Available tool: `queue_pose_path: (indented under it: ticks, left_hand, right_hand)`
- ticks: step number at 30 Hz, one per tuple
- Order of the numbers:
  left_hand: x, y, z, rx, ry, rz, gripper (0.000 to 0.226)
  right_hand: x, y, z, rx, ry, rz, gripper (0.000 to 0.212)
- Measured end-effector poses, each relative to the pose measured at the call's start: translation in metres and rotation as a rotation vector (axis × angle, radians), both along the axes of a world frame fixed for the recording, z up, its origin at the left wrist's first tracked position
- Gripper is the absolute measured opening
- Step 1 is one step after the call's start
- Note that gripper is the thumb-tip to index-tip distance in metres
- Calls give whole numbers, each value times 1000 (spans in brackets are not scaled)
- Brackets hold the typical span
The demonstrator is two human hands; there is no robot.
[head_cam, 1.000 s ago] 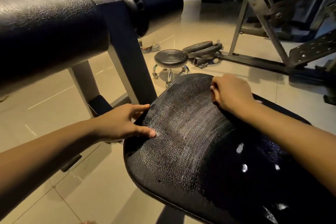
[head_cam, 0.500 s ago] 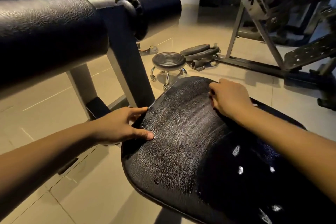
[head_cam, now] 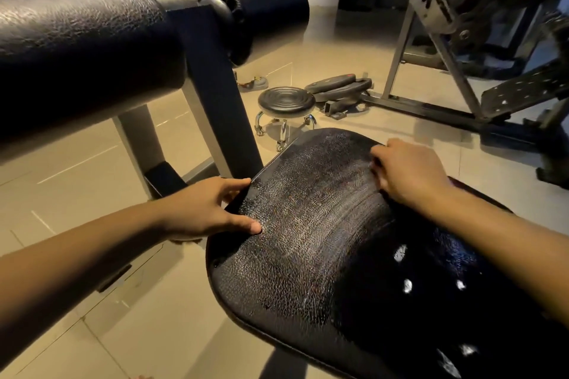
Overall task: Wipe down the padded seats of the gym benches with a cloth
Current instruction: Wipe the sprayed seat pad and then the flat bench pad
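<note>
Padded seat [head_cam: 308,243], cracked vinyl: left hand [head_cam: 206,209] fingers grip its left edge, right hand [head_cam: 409,172] fingers curled far side, cloth hidden, perhaps beneath; risk: hard rubbing could lift the flaking cracks.

Dim, warm yellow light throughout. The padded seat [head_cam: 308,255] shows a pale sheen on its cracked far-left half. Its near-right half sinks into flat black, broken by small white glints. Soft glare lies on the floor [head_cam: 338,49] beyond the seat. The roller pad [head_cam: 77,49] left of the seat is out of focus and bulged by wide-angle bend. The right hand [head_cam: 409,172] on the seat has faintly smeared fingertips. The machine frame [head_cam: 446,55] beyond the seat is murky and grainy.
</note>
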State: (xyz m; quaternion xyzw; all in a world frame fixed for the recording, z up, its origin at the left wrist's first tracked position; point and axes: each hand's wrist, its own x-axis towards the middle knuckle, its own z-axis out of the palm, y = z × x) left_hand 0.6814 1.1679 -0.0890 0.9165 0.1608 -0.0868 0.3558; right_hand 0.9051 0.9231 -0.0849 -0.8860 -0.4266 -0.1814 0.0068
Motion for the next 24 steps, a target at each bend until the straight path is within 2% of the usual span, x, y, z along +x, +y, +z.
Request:
queue_pose_path:
  ticks: [2,5,7,9,11,13,14,16,19,21,22,24]
  left_hand:
    - [-1,1,1,-4,3,15,96]
    - [0,2,0,16,6,24,98]
    - [2,2,0,35,5,20,100]
    - [3,2,1,40,18,24,108]
    - [2,0,0,36,17,32,113]
    - [1,-2,0,22,9,45,102]
    - [1,-3,-1,15,8,49,99]
    - [1,-2,-2,10,10,55,99]
    - [1,0,-3,12,8,52,107]
    - [3,2,-4,13,-2,41,99]
    - [4,1,-3,8,2,34,93]
    - [5,-3,-1,-4,-2,29,92]
  right_hand:
    - [-43,12,1,-5,114,155,20]
    - [-117,25,-1,-17,239,578,13]
    - [-129,20,-10,-29,205,717,12]
    - [-100,20,-6,-1,152,575,20]
    - [-45,18,-1,13,110,271,23]
    - [-4,11,6,10,78,7,22]
    - [-1,9,5,38,50,-28,22]
    - [-29,14,1,21,51,52,23]
    - [-101,21,-2,1,219,541,16]
    - [-114,20,-6,-50,279,736,13]
    - [-101,19,-7,-34,268,713,15]
    - [-50,16,-6,23,196,441,20]
